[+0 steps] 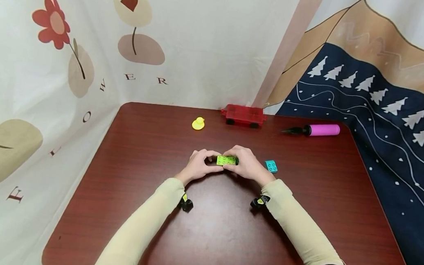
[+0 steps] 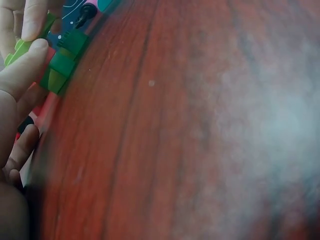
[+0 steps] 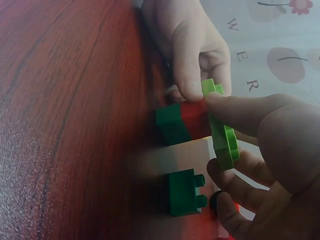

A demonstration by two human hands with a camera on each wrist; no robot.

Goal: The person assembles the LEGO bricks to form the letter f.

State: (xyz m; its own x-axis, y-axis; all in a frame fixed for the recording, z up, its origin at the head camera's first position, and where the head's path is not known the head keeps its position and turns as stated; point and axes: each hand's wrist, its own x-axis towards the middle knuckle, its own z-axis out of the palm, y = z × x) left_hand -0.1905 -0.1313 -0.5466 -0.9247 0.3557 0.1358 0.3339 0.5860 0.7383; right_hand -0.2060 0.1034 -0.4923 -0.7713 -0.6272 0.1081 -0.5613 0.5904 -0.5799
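Both hands meet at a light green studded toy brick (image 1: 226, 161) over the middle of the table. My right hand (image 1: 245, 163) pinches it between thumb and fingers. Under its left end, in the right wrist view, sit a red toy brick (image 3: 195, 120) and a dark green toy brick (image 3: 172, 123), stacked. My left hand (image 1: 200, 163) grips this stack at that end, its thumb against the red and light green bricks. A separate dark green toy brick (image 3: 182, 194) stands on the table under the light green brick's other end, with a gap between.
A blue toy brick (image 1: 271, 166) lies just right of the right hand. Along the back stand a yellow rubber duck (image 1: 198, 123), a red wheeled toy wagon (image 1: 243, 116) and a pink-and-black hand pump (image 1: 324, 130). Printed curtains hang behind the brown table (image 1: 152, 136).
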